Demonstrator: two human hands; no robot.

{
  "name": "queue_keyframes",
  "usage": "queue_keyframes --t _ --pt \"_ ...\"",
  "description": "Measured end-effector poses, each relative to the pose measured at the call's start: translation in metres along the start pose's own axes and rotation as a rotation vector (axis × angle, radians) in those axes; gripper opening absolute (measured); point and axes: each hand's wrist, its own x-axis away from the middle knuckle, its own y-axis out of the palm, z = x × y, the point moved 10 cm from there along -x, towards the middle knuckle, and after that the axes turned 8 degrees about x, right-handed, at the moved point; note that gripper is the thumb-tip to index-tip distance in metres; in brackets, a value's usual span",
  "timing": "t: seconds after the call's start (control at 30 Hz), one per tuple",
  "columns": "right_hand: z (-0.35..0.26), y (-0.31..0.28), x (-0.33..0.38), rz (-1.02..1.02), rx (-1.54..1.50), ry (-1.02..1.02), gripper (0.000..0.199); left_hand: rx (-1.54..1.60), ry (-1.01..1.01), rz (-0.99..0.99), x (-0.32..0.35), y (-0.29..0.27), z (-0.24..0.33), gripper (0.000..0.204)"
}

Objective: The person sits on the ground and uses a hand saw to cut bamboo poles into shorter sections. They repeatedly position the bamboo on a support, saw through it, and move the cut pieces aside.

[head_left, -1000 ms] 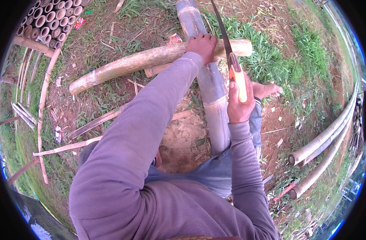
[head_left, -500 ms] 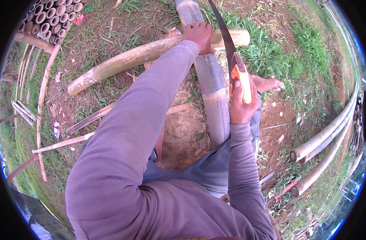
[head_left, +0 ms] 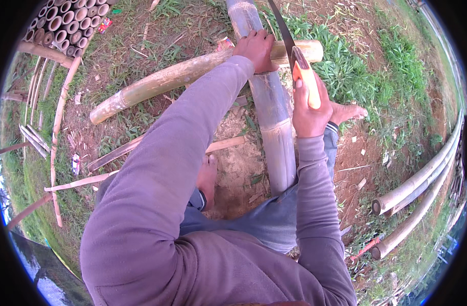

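A thick grey-green bamboo pole [head_left: 275, 115] runs from the far edge down to my lap, lying over a crosswise yellowish bamboo log [head_left: 157, 84]. My left hand [head_left: 256, 50] is pressed onto the pole where the two cross, its fingers bent over the top. My right hand [head_left: 311, 109] is closed round the orange handle of a handsaw [head_left: 283, 24]. Its dark curved blade points away from me, close to the right side of the pole, and its tip runs out at the upper edge. Whether the teeth touch the bamboo I cannot tell.
Split bamboo strips [head_left: 116, 153] lie at the left, near a pole frame [head_left: 57, 127]. Cut bamboo sections [head_left: 65, 23] are stacked at the far left. Long bamboo poles [head_left: 407, 196] lie on the right. My bare feet [head_left: 207, 176] flank the bamboo pole.
My right hand has moved forward with the handsaw, its blade sliding farther past the bamboo pole. My left hand keeps its place on the pole.
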Motion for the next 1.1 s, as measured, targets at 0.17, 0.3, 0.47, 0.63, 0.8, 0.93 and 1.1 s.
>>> queue_keyframes --t 0.17,0.3,0.47,0.63,0.8,0.93,1.1 --pt "-0.005 -0.051 0.070 -0.037 0.066 0.045 0.045 -0.019 -0.041 -0.011 0.001 -0.006 -0.014 0.085" --pt "-0.017 -0.099 0.143 -0.082 0.024 0.038 0.049 0.013 -0.038 -0.044 0.003 -0.002 -0.012 0.080" --pt "0.000 -0.018 0.030 -0.057 0.083 0.002 0.043 0.040 0.000 -0.027 -0.005 0.001 -0.007 0.080" --pt "-0.010 -0.019 0.021 -0.073 0.058 0.004 0.044 0.040 -0.041 -0.026 0.001 -0.003 -0.016 0.079" --pt "-0.043 -0.103 0.128 -0.141 0.131 -0.025 0.049 0.033 0.025 -0.003 0.000 -0.004 -0.019 0.073" --pt "-0.005 -0.055 0.066 -0.100 0.076 -0.011 0.045 0.029 0.050 0.017 0.000 -0.002 -0.012 0.071" --pt "-0.022 -0.023 0.017 -0.095 0.068 0.028 0.042 0.023 0.000 0.004 0.001 -0.002 -0.011 0.078"
